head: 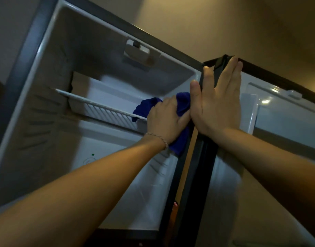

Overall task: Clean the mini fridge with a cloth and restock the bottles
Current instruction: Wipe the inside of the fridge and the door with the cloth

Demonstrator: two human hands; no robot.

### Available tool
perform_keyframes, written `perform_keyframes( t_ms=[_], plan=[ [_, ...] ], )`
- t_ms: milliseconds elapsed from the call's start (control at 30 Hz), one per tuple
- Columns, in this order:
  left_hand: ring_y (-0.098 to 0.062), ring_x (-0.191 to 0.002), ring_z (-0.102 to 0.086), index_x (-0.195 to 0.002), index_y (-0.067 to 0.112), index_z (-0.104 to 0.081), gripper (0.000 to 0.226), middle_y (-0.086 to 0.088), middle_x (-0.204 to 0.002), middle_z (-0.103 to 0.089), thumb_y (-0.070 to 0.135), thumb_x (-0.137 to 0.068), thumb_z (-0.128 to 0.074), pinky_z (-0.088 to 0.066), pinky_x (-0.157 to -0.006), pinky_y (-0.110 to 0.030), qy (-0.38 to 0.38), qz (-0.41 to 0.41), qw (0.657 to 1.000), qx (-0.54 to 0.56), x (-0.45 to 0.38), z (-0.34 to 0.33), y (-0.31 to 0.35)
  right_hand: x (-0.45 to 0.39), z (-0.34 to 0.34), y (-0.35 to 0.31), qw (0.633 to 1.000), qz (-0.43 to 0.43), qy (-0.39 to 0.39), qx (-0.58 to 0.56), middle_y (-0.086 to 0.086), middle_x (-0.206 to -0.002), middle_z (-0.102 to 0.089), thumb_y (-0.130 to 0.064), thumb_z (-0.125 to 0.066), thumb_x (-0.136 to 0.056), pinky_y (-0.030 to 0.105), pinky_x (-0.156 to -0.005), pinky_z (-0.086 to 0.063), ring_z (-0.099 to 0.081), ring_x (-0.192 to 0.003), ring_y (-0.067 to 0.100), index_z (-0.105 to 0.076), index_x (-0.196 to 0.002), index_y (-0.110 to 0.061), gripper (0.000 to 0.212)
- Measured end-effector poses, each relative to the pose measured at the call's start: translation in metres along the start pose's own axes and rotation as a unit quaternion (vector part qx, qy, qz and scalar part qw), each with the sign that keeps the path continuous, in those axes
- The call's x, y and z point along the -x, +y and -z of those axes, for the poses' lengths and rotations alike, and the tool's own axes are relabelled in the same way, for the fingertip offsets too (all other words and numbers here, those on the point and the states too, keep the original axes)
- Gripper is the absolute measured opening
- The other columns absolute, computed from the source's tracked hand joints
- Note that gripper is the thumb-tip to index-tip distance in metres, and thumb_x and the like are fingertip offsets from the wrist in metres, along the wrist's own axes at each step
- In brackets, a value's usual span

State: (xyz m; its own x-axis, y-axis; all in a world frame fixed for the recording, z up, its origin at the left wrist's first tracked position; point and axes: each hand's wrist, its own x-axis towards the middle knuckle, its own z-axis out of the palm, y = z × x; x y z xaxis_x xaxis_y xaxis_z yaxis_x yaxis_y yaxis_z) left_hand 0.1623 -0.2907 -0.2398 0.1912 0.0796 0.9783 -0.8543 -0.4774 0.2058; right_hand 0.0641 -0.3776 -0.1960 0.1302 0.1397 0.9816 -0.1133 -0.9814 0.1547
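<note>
Hiding behind left hand (166, 120): cloth (183, 104)

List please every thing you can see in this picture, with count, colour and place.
fridge: one, dark frame, pale inside, open, fills the left
shelf: one, white wire, across the upper inside
light housing: one, white, on the inside ceiling
door: one, dark edge, white liner, open at right
cloth: one, blue, at the fridge's right inner edge
bracelet: one, pale, on the left wrist
left hand: grips the cloth
right hand: fingers straight, flat on the door edge
</note>
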Motion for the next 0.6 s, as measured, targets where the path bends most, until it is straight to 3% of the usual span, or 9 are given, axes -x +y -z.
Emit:
perform_keyframes(
  t_ms=[333,467,600],
  plan=[
    [-0.022,-0.076,-0.053,-0.093,0.018,-0.057,0.038,0.005,-0.082,-0.052,0.055,-0.085,-0.049,-0.043,-0.067,-0.037,0.041,-0.01,0.999,0.003,0.034,0.003,0.008,0.003,0.002,-0.001,0.999,-0.002,-0.008,-0.036,0.028,-0.163,0.006,-0.053,-0.012,-0.101,0.051,-0.124,-0.001,0.011,-0.152,0.04,-0.026,-0.155,-0.01,0.071],
    [-0.016,-0.083,-0.057,-0.091,0.025,-0.057,0.052,0.006,-0.087,-0.058,0.072,-0.088,-0.035,-0.048,-0.072,-0.037,0.05,0.074,0.996,0.023,0.057,-0.002,0.001,0.0,0.011,0.004,0.998,0.009,-0.033,-0.058,0.029,-0.163,0.006,-0.052,-0.016,-0.102,0.051,-0.124,-0.002,0.011,-0.152,0.04,-0.023,-0.156,-0.008,0.07],
    [-0.014,-0.077,-0.059,-0.08,0.032,-0.047,0.038,0.005,-0.08,-0.06,0.068,-0.089,-0.042,-0.051,-0.073,-0.04,0.079,0.175,0.971,0.14,0.07,-0.007,0.002,0.002,0.01,0.008,0.999,0.028,-0.036,-0.018,0.03,-0.163,0.009,-0.051,-0.022,-0.105,0.05,-0.125,0.0,0.012,-0.152,0.041,-0.018,-0.158,-0.006,0.07]
  ],
)
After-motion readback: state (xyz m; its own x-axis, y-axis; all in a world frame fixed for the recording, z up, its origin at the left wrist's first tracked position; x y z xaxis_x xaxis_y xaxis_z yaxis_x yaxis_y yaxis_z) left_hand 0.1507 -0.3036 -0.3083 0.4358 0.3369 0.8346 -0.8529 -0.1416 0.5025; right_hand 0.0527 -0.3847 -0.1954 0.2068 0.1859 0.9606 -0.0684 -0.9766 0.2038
